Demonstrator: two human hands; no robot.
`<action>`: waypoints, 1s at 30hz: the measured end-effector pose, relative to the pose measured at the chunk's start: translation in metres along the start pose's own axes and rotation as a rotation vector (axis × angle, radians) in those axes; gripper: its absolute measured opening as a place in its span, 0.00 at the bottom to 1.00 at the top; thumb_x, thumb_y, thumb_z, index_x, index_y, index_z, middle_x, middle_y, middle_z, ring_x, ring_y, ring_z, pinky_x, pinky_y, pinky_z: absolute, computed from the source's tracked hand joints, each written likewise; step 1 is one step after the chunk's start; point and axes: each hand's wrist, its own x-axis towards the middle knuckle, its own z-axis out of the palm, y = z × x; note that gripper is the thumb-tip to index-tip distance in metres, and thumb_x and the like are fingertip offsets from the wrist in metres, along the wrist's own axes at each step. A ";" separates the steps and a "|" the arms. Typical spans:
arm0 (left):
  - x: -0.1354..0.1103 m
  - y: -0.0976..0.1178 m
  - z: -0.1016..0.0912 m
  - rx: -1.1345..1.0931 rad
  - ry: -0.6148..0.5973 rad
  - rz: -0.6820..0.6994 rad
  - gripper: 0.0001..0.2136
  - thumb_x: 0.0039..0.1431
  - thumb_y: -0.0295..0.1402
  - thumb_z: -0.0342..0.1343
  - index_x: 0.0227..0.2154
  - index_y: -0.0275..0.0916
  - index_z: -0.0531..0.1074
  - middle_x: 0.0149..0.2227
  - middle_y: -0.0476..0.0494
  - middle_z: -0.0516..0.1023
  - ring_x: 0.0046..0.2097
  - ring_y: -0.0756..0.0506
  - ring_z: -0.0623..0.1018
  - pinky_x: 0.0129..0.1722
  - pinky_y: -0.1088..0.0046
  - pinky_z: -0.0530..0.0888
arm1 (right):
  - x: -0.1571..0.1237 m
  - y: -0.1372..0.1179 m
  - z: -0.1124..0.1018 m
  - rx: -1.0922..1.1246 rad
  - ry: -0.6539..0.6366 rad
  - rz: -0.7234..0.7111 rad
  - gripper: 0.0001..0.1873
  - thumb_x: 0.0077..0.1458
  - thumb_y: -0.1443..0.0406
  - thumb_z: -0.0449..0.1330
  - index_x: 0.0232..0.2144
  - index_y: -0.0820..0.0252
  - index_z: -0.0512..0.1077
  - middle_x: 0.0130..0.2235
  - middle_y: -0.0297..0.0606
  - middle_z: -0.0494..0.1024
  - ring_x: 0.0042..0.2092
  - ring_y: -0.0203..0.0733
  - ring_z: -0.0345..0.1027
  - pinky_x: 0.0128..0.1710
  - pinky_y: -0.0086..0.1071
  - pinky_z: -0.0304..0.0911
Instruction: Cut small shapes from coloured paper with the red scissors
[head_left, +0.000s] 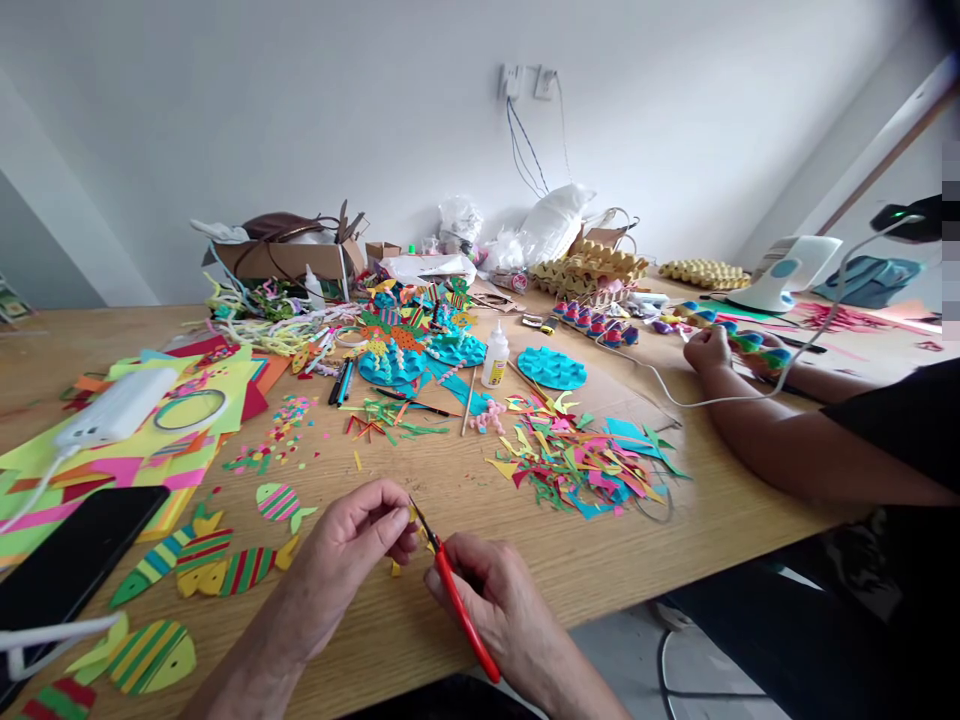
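My right hand (491,595) is closed around red-handled scissors (456,598), whose blades point up toward my left hand. My left hand (360,535) pinches a small yellow paper piece (416,518) right at the blade tips. A tiny yellow offcut (395,569) lies on the wooden table (450,470) just below. Striped paper fish (217,565) lie to the left of my hands.
A co-worker's arm (780,440) reaches in from the right, hands on a painted egg-carton piece (750,345). Coloured paper scraps (581,460), a glue bottle (495,357), blue craft pieces (551,368), a black phone (71,555), a white power bank (116,408) and boxes crowd the table.
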 end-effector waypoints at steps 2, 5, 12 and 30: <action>0.000 0.000 -0.001 0.008 0.001 0.010 0.05 0.51 0.33 0.57 0.24 0.38 0.71 0.22 0.51 0.72 0.29 0.49 0.73 0.30 0.75 0.71 | 0.000 0.000 0.000 0.010 -0.008 0.008 0.20 0.55 0.57 0.52 0.17 0.60 0.55 0.19 0.26 0.49 0.22 0.29 0.43 0.20 0.25 0.40; 0.000 -0.001 -0.002 0.013 0.011 0.016 0.06 0.51 0.33 0.57 0.24 0.38 0.71 0.23 0.51 0.72 0.29 0.48 0.73 0.30 0.74 0.71 | 0.000 -0.001 -0.001 0.016 -0.023 0.020 0.20 0.55 0.57 0.51 0.17 0.59 0.55 0.20 0.26 0.49 0.23 0.29 0.42 0.20 0.25 0.40; 0.002 -0.002 -0.004 0.032 0.009 0.026 0.06 0.52 0.33 0.56 0.24 0.38 0.71 0.23 0.51 0.72 0.29 0.48 0.73 0.30 0.75 0.71 | 0.000 -0.001 0.000 0.032 -0.023 0.027 0.21 0.55 0.55 0.53 0.17 0.59 0.54 0.20 0.26 0.48 0.22 0.29 0.42 0.19 0.26 0.38; 0.001 -0.005 -0.003 0.000 -0.004 0.018 0.07 0.55 0.36 0.54 0.28 0.38 0.70 0.25 0.50 0.73 0.30 0.48 0.73 0.31 0.73 0.72 | 0.000 0.002 0.000 0.037 -0.009 0.022 0.23 0.54 0.54 0.54 0.16 0.59 0.53 0.19 0.26 0.48 0.22 0.29 0.41 0.19 0.25 0.38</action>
